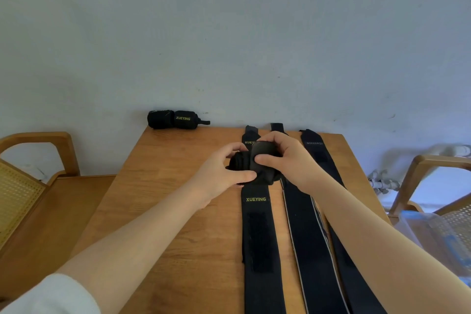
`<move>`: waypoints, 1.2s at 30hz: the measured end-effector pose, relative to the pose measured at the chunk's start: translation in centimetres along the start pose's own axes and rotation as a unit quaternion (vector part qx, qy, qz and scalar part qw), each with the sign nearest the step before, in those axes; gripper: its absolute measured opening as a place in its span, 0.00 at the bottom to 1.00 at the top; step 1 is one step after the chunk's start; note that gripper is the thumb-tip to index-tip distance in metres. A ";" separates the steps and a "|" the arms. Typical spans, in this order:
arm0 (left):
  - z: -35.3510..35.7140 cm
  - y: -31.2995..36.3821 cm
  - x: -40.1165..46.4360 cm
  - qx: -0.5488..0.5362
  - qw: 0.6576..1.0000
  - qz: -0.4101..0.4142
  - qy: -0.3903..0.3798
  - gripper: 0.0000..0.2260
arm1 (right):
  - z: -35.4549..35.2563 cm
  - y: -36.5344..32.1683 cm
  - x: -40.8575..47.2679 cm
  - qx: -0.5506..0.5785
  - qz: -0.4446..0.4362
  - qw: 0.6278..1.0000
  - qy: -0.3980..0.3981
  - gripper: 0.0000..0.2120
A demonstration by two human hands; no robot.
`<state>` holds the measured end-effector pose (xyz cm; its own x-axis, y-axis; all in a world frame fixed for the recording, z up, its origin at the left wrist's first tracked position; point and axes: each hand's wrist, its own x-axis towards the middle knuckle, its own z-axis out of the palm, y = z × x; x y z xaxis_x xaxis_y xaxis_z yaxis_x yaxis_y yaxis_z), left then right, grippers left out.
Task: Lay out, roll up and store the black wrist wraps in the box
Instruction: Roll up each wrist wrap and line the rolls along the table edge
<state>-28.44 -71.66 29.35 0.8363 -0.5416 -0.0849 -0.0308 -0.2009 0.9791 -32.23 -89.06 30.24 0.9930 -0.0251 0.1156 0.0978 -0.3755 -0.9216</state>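
A rolled black wrist wrap is held above the wooden table, gripped from the left by my left hand and from the right by my right hand. Under it, three black wraps lie flat and side by side: a XUEYING-labelled wrap, a middle wrap with pale edging, and a right wrap partly hidden by my right forearm. Two rolled wraps lie at the table's far left corner against the wall. A clear plastic box with blue trim stands at the lower right.
A wooden chair with a cane back stands to the left of the table, another chair to the right behind the box. The grey wall runs along the table's far edge.
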 end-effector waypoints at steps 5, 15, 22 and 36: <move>-1.5 0.1 0.0 0.314 0.925 0.208 -0.045 0.19 | -1.3 1.4 0.1 0.008 0.099 0.979 -0.179 0.31; -1.6 0.1 -0.1 0.064 0.997 -0.048 -0.022 0.41 | 1.2 3.4 -0.8 -0.475 -0.241 0.826 0.183 0.35; 0.0 -1.4 -0.6 -0.181 0.976 -0.118 0.017 0.19 | 3.7 5.7 -0.8 -0.480 -0.310 0.789 0.226 0.26; -2.1 -5.7 3.2 -0.332 0.921 -0.122 0.166 0.13 | 8.9 4.7 2.8 0.294 0.240 0.921 0.081 0.12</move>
<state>-24.47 -70.51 23.93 0.8988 -0.2453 -0.3633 0.4288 0.3197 0.8449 -28.38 -82.66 22.94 0.9127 -0.2134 -0.3484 -0.2841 0.2815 -0.9166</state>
